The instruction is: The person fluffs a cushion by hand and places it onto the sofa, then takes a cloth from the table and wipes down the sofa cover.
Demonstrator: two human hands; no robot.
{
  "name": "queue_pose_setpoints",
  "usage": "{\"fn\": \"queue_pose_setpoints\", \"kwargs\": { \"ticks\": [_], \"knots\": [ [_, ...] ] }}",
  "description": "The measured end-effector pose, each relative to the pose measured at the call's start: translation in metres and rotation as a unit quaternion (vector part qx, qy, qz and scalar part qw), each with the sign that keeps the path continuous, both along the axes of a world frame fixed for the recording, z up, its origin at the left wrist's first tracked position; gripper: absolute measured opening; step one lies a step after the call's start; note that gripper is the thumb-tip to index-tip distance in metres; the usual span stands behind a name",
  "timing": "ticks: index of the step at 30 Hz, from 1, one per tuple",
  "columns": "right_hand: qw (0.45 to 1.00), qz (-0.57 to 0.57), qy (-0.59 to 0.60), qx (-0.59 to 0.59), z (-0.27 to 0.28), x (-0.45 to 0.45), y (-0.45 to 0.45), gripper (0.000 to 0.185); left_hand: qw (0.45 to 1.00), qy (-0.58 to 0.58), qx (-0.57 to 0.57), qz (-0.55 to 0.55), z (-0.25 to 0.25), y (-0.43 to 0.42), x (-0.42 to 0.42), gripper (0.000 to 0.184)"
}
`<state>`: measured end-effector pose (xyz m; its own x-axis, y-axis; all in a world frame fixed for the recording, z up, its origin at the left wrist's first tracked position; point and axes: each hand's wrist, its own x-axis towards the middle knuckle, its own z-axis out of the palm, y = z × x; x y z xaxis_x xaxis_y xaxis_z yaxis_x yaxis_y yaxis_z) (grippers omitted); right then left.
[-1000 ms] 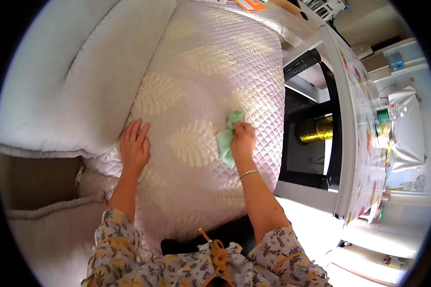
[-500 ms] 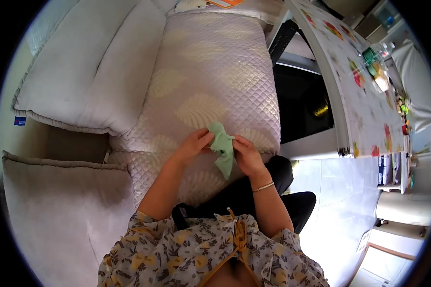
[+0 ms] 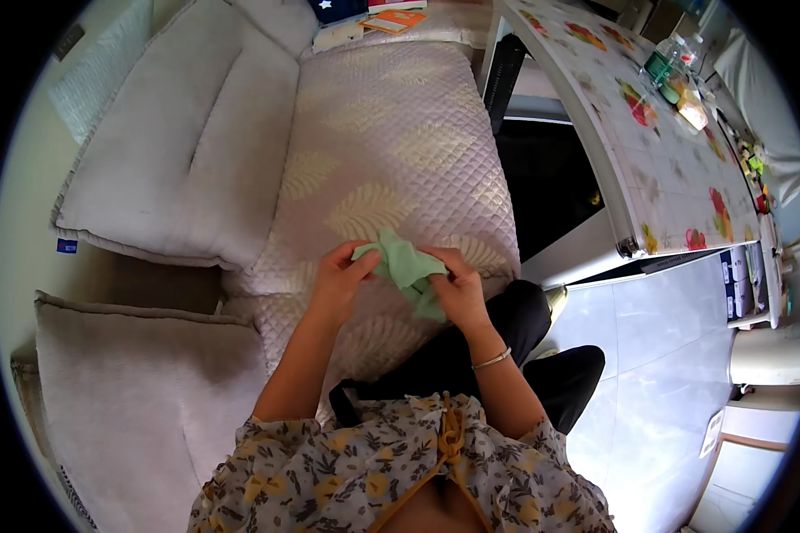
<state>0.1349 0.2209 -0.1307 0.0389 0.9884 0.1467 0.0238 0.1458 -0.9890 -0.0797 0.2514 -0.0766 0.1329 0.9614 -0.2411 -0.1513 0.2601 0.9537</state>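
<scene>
A piece of light green cloth [image 3: 402, 265], crumpled and soft, is stretched between my two hands above the quilted sofa seat. My left hand [image 3: 345, 270] pinches its left edge between thumb and fingers. On the other side, my right hand [image 3: 459, 286] grips the upper right part, with a bracelet on that wrist. The lower end of the cloth hangs down beside my right hand. What kind of cloth item it is, I cannot make out.
The sofa seat [image 3: 391, 133] has a leaf-patterned quilted cover. Grey cushions [image 3: 164, 142] line the left. To the right stands a table [image 3: 613, 98] with a floral cover, bearing plastic bottles [image 3: 665, 60]. An orange booklet [image 3: 393, 21] lies at the far end.
The cloth has been spread wider between my hands, and its hanging end has shifted toward the right. My left hand has moved slightly left. The view has also shifted a little.
</scene>
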Motion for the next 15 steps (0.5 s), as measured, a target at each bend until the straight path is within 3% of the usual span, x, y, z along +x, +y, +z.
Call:
{"fn": "queue_pose_setpoints", "kwargs": {
  "ticks": [2, 4, 9, 12, 14, 15],
  "knots": [
    [0.998, 0.016, 0.063, 0.022, -0.004, 0.006, 0.005, 0.03, 0.997, 0.055, 0.047, 0.016, 0.011, -0.002, -0.006, 0.025],
    [0.933, -0.008, 0.321, -0.161, 0.01, 0.01, 0.011, 0.027, 0.996, 0.06, 0.055, 0.041, 0.01, 0.005, -0.015, 0.026],
    [0.944, -0.095, 0.266, -0.172, 0.07, 0.017, 0.048, 0.03, 0.988, 0.101, 0.104, 0.058, 0.04, 0.037, -0.035, 0.027],
    [0.967, -0.104, 0.219, -0.074, 0.109, 0.024, 0.085, 0.028, 0.976, 0.127, 0.168, 0.054, 0.063, 0.077, -0.052, 0.021],
    [0.978, -0.081, 0.19, 0.006, 0.134, 0.031, 0.112, 0.028, 0.932, 0.174, 0.317, 0.003, 0.089, 0.103, -0.062, 0.017],
    [0.98, -0.081, 0.176, 0.035, 0.159, 0.034, 0.119, 0.029, 0.931, 0.175, 0.321, 0.003, 0.105, 0.11, -0.064, 0.017]
  ]
}}
